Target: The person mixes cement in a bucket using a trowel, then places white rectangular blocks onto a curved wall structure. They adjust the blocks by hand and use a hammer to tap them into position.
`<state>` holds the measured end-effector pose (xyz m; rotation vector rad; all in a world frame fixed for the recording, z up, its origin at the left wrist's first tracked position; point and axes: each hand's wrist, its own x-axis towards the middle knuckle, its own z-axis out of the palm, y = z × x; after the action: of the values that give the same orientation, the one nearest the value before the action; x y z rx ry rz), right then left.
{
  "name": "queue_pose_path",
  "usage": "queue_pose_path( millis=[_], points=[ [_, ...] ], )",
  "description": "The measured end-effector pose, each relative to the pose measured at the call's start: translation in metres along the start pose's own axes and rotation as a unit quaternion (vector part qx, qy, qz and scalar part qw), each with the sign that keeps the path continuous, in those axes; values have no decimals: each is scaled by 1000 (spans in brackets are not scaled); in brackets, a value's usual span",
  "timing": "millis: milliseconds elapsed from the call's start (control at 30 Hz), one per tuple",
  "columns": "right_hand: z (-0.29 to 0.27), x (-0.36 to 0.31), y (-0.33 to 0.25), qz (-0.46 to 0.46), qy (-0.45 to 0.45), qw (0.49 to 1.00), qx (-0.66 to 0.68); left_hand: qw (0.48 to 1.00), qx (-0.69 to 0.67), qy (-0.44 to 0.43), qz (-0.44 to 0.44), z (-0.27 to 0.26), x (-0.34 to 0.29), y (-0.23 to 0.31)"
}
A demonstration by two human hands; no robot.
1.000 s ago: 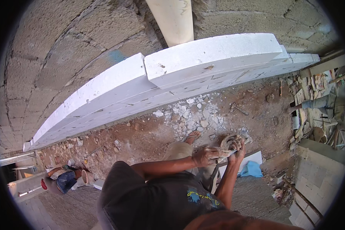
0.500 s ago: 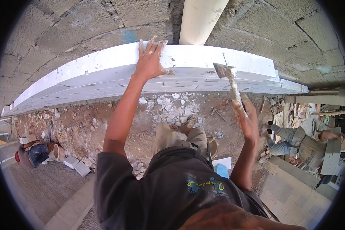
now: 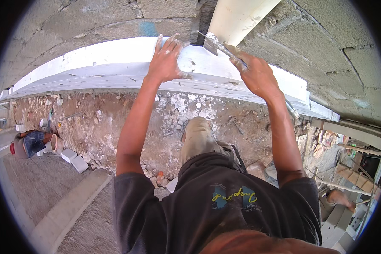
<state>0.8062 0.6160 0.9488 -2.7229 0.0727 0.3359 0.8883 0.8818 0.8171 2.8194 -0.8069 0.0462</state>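
Observation:
A long course of white blocks crosses the view as the top of a low wall. My left hand rests on it, fingers spread over the top and thumb along the near face; the fingertips are dusted white. My right hand is closed round the handle of a mason's hammer, which has a flat, broad blade and a thin spike. The hammer head is over the top of the blocks, close to a cream pipe and right of my left hand. The handle runs back under my right forearm.
Behind the blocks rises a rough grey block wall. White rubble litters the dirt floor below. At the left a person bends near loose white blocks. Another person's arm shows at the right beside planks.
My right hand has raised the hammer and swung it forward and left, bringing its head over the blocks by the pipe. My left hand keeps its place on the block. The view has shifted slightly.

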Motion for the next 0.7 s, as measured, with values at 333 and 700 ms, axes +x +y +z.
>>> queue_pose_path(
  millis=[333,700],
  points=[
    [-5,14,-2,-27,-8,1000,6,999,13,-26,-22,4,3,0],
    [14,-22,19,22,-10,983,181,869,-448,201,57,-34,-1,50]
  ],
)
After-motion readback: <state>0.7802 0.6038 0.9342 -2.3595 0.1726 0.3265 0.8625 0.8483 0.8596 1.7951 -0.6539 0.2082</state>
